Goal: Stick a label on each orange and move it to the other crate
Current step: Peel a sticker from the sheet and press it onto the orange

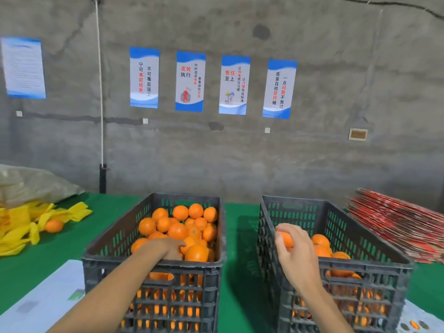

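Against a grey concrete wall hung with blue posters (191, 81), two dark crates sit on your green table (240, 236). Your left hand (168, 248) reaches into the full left crate (153, 265), fingers buried among its oranges (179, 230); whether they grip one cannot be told. Your right hand (292, 246) curls round an orange (284, 239) over the right crate (360, 265).
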Demonstrator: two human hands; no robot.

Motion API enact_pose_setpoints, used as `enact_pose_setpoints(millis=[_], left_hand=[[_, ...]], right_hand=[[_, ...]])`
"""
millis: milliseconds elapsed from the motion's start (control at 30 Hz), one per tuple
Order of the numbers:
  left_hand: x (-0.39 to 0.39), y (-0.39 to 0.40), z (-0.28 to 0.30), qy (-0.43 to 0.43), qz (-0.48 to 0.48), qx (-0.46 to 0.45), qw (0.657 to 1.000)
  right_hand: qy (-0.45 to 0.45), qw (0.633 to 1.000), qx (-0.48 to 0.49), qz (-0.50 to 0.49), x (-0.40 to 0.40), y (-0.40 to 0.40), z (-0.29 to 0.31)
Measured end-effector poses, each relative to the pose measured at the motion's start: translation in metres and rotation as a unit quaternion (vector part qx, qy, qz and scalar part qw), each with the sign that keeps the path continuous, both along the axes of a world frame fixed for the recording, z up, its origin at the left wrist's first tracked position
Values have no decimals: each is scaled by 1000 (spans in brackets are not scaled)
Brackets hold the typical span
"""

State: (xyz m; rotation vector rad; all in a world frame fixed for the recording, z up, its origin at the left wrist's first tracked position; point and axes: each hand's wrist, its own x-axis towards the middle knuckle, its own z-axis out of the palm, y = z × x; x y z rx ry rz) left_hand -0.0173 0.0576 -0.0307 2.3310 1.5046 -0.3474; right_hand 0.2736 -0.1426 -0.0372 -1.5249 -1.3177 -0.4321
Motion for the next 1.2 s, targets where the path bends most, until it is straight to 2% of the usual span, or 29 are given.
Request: enact_pose_setpoints(millis=[233,300,433,533,600,733,833,933,1033,1100,1200], left_hand=[[46,-15,12,13,-90,22,996],[54,-13,10,-26,-84,45,995],[49,-15,6,-144,-50,109,982],[51,-32,10,-285,-42,174,942],[53,-48,13,-340,-40,218,914],[52,-93,15,-429,-19,327,842],[54,-135,8,-490,-67,335,802],[54,-167,-12,-479,-153,329,799],[52,-184,-36,-430,-205,357,803],[52,-194,-55,-419,-223,359,804],[55,-209,-93,-444,-190,279,830]], right_hand=[[8,998,-5,61,-27,6,-27],[8,998,-7,63,-30,3,-33],[-50,997,-13,54,-34,-4,-43],[-109,992,8,65,-39,-11,-48],[-141,987,19,74,-42,-18,-53],[-119,990,29,77,-48,-35,-63],[-101,992,14,76,-51,-51,-74],[-84,994,-6,67,-54,-69,-87],[-58,997,-16,54,-60,-84,-99],[-51,997,-34,54,-65,-94,-108],[-38,994,-86,48,-70,-111,-124]])
